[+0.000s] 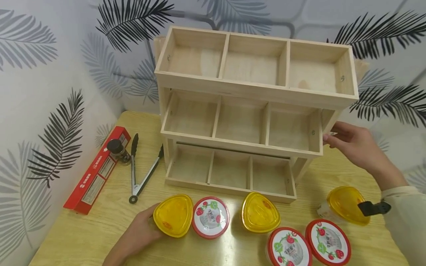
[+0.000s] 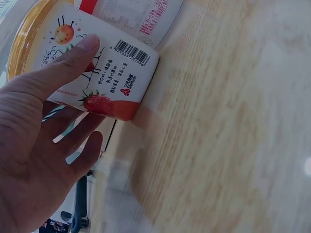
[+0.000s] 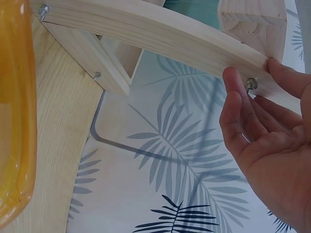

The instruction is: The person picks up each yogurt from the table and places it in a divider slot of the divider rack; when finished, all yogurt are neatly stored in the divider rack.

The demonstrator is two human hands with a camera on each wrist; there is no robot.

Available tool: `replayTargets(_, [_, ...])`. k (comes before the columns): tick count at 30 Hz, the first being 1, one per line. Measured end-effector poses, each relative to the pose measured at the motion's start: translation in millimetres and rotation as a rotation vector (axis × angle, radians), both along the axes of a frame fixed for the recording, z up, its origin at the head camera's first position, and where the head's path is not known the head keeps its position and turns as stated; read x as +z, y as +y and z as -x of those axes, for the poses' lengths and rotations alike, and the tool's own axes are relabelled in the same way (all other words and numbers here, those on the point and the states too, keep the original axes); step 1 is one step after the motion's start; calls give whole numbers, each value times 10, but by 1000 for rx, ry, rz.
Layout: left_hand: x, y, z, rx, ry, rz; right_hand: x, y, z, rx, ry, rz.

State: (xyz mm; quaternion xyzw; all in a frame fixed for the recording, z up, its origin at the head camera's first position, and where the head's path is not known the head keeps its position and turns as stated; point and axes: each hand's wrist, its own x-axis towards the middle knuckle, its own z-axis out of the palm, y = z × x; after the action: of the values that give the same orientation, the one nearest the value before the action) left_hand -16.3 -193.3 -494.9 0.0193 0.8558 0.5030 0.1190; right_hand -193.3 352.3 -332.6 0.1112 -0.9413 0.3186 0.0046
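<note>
Hands well apart. L hand (image 1: 144, 229) part-curled round a yellow-lidded tub (image 1: 173, 216) at table front, L of centre: thumb flat along printed side (strawberry art, barcode), fingers bent round far side. Base on table or just off it, can't tell.

R hand (image 1: 362, 147) at R side of wooden rack (image 1: 256, 88), approx. mid-tier ht. Thumb & fingertips pinch the side rail, one either edge, nr a bolt (image 3: 251, 83); gap betw. them narrow.

Rack: 3 tiers, stepped, 3 compartments ea., pale wood bottoms showing.

Tubs on table (image 1: 83, 236), all in front of rack or at its R:
- red-rimmed tub (image 1: 210, 217), strawberry-print lid, just beside the held one.
- 2nd yellow-lidded tub (image 1: 260, 213), centre, close to bottom tier.
- pair of red-rimmed tubs (image 1: 289, 246) at front R, side by side, v. close.
- 3rd yellow-lidded tub (image 1: 347, 205), far R, nr R forearm.

All lids on; contents hidden.

L of rack: tongs (image 1: 143, 184) lying spread, hinge twd viewer; black-capped jar (image 1: 122, 156), dark contents, betw. tongs & long red box (image 1: 90, 175).
</note>
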Motion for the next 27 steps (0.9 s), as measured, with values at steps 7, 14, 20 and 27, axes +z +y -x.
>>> replayTargets(7, [201, -75, 61, 31, 50, 89, -7, -15, 8, 2, -8, 18])
replayTargets(14, [350, -133, 250, 22, 194, 64, 5, -9, -9, -7, -16, 11])
replayTargets(20, [437, -34, 437, 78, 275, 20, 2, -18, -14, -8, -20, 12])
replayTargets(27, [535, 148, 688, 136, 343, 6, 0, -23, 4, -1, -18, 19])
